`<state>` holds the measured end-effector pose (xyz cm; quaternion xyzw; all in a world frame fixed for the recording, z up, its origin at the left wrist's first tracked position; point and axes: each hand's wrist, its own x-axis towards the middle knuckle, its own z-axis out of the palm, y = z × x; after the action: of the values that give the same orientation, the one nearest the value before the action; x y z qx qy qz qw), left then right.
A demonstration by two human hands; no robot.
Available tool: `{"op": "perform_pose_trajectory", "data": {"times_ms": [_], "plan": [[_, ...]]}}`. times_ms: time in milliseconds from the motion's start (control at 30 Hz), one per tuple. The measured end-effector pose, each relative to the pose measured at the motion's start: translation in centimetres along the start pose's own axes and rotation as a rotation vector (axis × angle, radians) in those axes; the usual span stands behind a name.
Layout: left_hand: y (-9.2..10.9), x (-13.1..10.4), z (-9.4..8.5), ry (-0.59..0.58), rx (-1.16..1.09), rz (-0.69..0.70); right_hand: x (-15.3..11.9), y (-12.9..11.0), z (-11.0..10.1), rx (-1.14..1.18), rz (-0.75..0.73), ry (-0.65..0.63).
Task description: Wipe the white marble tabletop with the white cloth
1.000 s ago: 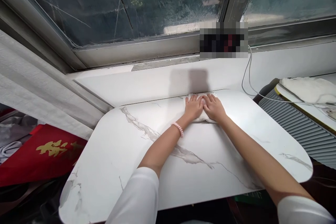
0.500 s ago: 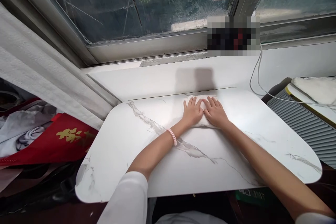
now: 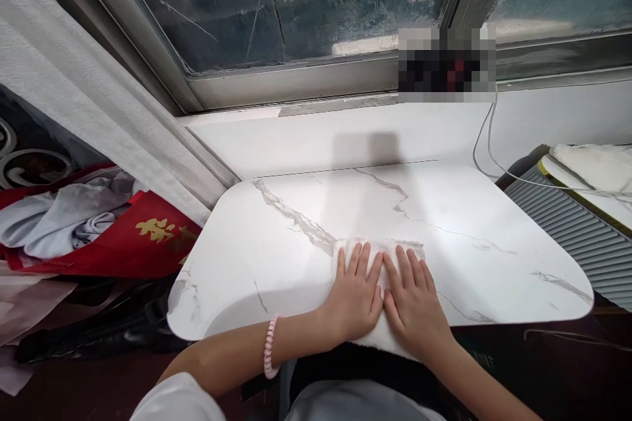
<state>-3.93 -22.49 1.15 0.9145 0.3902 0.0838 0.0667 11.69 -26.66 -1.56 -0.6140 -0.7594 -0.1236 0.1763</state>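
A white cloth (image 3: 378,248) lies on the white marble-patterned table (image 3: 276,237) at its near edge, and part of it hangs over that edge. My left hand (image 3: 353,296) rests flat on the cloth's left side with its fingers spread; a pink coiled band (image 3: 269,348) circles the wrist. Beside it, my right hand (image 3: 415,299) presses flat on the cloth's right side, fingers apart and pointing away from me. The two hands meet around the thumbs. Both palms hide the middle of the cloth.
Behind the table are a ledge (image 3: 276,138) and a window (image 3: 320,13). A pale curtain (image 3: 99,79) hangs at the left, above a red bag (image 3: 133,243) with clothes. At the right, a white cable (image 3: 523,179) crosses near a ribbed grey panel (image 3: 573,237).
Both hands and the cloth have moved from the table's far side toward me, to the near edge. The view has shifted slightly.
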Motion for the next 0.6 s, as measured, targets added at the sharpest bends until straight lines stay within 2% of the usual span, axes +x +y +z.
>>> {"op": "perform_pose_trajectory", "data": {"times_ms": [133,233,367,500,600], "plan": [[-1.1,-1.6,-0.5,-0.002,0.042,-0.011,0.6,-1.3,0.4,0.03,-0.061,-0.043],[-2.9,-0.7,-0.9,-0.027,0.048,-0.061,3.0,-1.4,1.4,0.043,-0.064,-0.106],[-7.4,3.2,-1.3,-0.059,0.001,-0.189,9.2,-1.3,3.4,0.066,-0.023,-0.209],[-13.3,8.2,-1.6,0.065,-0.013,-0.296,16.6,-1.6,5.9,0.111,0.032,-0.218],[-17.4,10.9,-2.0,0.138,-0.005,-0.329,21.3,-2.4,7.9,0.138,0.064,-0.179]]}}
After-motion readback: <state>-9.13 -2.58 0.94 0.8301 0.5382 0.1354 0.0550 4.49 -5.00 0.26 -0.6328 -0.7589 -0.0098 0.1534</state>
